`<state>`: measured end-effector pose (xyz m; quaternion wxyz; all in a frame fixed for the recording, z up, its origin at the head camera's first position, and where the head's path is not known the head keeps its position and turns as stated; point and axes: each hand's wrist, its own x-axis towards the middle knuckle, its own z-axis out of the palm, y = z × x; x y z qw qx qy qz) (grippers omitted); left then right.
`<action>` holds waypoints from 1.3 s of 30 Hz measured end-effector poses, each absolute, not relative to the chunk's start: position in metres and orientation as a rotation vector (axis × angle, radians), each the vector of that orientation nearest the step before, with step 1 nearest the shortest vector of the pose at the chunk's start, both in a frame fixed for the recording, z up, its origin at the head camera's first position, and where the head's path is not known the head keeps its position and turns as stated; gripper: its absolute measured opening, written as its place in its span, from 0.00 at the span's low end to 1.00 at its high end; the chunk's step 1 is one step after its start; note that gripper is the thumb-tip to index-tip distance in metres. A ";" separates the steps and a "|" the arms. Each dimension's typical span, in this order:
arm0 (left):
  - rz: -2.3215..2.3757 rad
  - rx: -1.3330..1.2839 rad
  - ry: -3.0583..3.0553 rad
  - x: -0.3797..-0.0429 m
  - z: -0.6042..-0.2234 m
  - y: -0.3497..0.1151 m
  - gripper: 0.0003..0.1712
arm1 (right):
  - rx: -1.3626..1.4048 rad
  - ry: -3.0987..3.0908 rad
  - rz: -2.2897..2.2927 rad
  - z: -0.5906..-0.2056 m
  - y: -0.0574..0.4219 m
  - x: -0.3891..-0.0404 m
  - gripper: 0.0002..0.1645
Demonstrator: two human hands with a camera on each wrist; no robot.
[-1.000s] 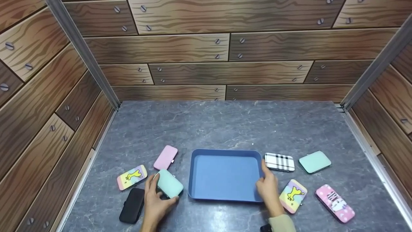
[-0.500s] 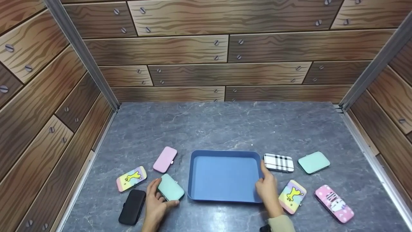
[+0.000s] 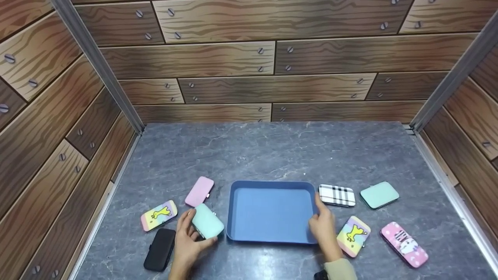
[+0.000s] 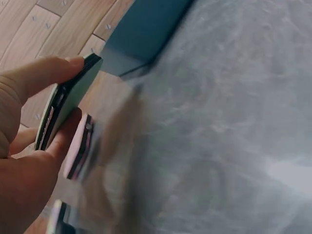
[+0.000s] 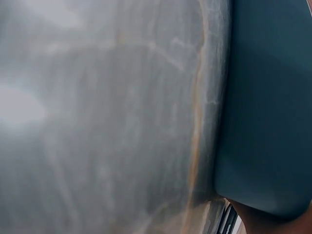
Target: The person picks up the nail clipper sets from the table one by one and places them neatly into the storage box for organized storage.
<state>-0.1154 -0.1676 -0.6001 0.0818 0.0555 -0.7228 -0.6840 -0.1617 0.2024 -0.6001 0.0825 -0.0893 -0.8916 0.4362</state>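
Observation:
In the head view my left hand (image 3: pixel 187 245) pinches a mint green clasp case (image 3: pixel 208 221) between thumb and fingers, just left of the blue tray. The left wrist view shows this green case (image 4: pixel 68 102) edge-on, raised off the table, its dark seam facing the camera. My right hand (image 3: pixel 323 227) grips the right wall of the rectangular blue tray (image 3: pixel 272 240), thumb on the inner side. Nothing lies in the tray. In the right wrist view the tray's outer wall (image 5: pixel 268 112) fills the right side, and only a little of the hand shows.
Left of the tray lie a pink case (image 3: pixel 200 191), a giraffe-print case (image 3: pixel 159 216) and a black case (image 3: pixel 160 249). To its right are a plaid case (image 3: pixel 337 195), another mint case (image 3: pixel 379 195), a second giraffe-print case (image 3: pixel 353 236) and a pink cartoon case (image 3: pixel 404 245). Wood-patterned walls surround the table.
The held mint case dips slightly, then comes back up and a little right, with my left hand moving along. My right hand and the tray keep their places.

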 end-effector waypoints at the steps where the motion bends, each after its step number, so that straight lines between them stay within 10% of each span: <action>1: -2.023 0.128 -2.165 -0.117 -0.598 -0.167 0.60 | -0.268 -2.665 1.297 -0.600 0.203 -0.162 0.42; 15: -1.778 -0.497 -2.220 -0.132 -0.541 -0.132 0.55 | -0.270 -2.661 1.260 -0.596 0.203 -0.164 0.43; 39: -1.859 -0.984 -2.282 -0.163 -0.571 -0.036 0.57 | -0.260 -2.626 1.265 -0.602 0.202 -0.161 0.43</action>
